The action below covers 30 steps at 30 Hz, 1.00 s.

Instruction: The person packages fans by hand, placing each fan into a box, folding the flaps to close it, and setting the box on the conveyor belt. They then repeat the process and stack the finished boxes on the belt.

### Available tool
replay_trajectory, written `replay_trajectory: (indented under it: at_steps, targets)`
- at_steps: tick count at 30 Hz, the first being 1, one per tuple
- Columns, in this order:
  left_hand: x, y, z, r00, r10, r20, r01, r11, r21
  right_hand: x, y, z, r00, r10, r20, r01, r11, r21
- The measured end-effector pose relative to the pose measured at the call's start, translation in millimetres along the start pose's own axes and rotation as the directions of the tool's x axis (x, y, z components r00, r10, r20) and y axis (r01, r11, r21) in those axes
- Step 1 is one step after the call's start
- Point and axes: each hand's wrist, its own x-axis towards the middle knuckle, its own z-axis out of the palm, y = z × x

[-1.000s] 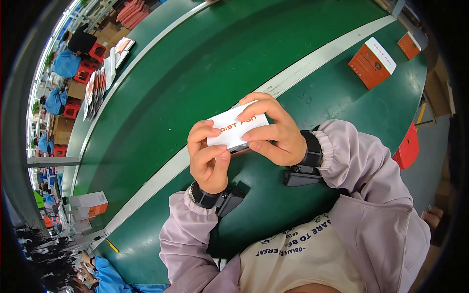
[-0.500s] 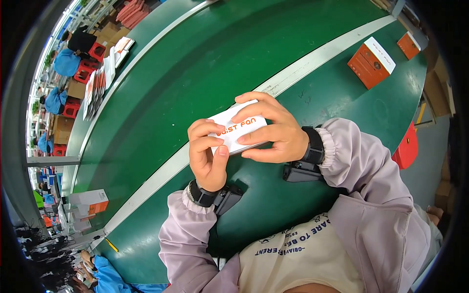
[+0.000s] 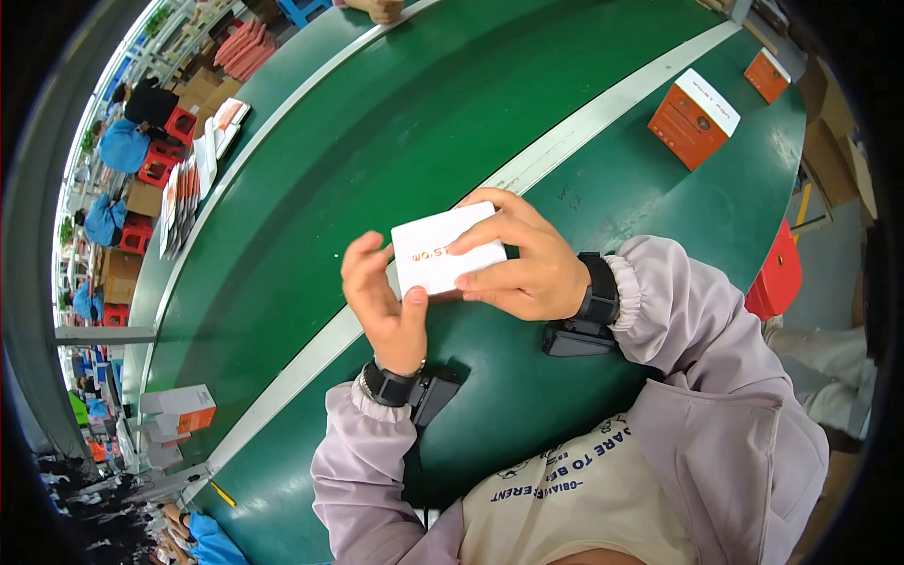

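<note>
A small box (image 3: 426,252) with a white face and orange lettering is held up over the near table edge. My right hand (image 3: 532,262) grips it from the right, with fingers lying across the white face. The lettering there is upside down and partly covered by those fingers. At the box's lower left corner, the thumb of my left hand (image 3: 384,297) touches or nearly touches it. The other left fingers are raised, apart from the box. The box's sides and underside are mostly hidden.
Two orange boxes with white tops stand at the right, a larger box (image 3: 692,122) and a smaller box (image 3: 767,75). A pale metal rail (image 3: 603,108) crosses the green table. Flattened cartons (image 3: 179,202) lie far left. A co-worker's hand (image 3: 384,11) rests at the top edge.
The box has been turned, so its lettering now shows upside down. My left fingers have lifted off its face, while my right hand keeps its grip. A co-worker's hand has appeared at the top.
</note>
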Motion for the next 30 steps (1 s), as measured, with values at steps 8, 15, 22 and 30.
replay_trajectory:
  at_steps: [8,15,22,30]
  targets:
    - [1,-11,-4,0.903,-0.43,0.004,0.429,0.9,-0.083,-25,35,-79,0.9,0.089,-0.427,-0.347,0.738,-0.578]
    - [3,-11,-7,0.887,-0.462,0.018,0.462,0.883,-0.087,-45,19,-127,0.858,-0.102,-0.504,-0.433,0.384,-0.815]
    - [3,-9,-1,0.875,-0.484,0.004,0.483,0.87,-0.098,-58,29,-112,0.787,0.388,-0.48,-0.552,0.79,-0.266]
    - [-1,-13,-9,0.886,-0.465,-0.004,0.464,0.884,-0.055,-80,104,-148,0.622,0.542,-0.565,-0.746,0.629,-0.218]
